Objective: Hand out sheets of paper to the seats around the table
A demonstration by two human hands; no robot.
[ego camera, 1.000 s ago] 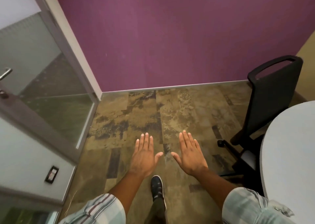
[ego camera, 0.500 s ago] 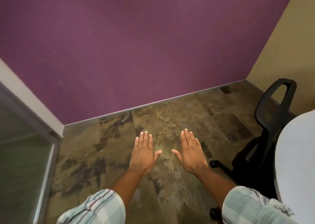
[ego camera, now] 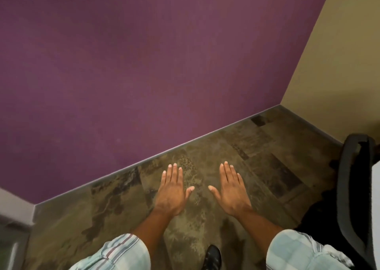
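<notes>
**Empty hands held out, view swung right toward the corner**

Both hands were held flat, palms down, over the carpet [ego camera: 115, 214]. The left hand [ego camera: 171, 191] and right hand [ego camera: 232, 191] were spread with fingers straight and nothing was gripped in either. No sheets of paper were seen anywhere in view, so their place cannot be told. Compared with half a second before, the view was turned further right: the glass panel at the left was lost from sight, and more of the beige wall [ego camera: 339, 53] beside the purple wall [ego camera: 144, 64] was shown. The chair [ego camera: 349, 187] was pushed to the right edge, and only a sliver of the table [ego camera: 375, 187] was left visible. A shoe [ego camera: 212, 257] was seen at the bottom edge. Hand pose was kept unchanged.
</notes>
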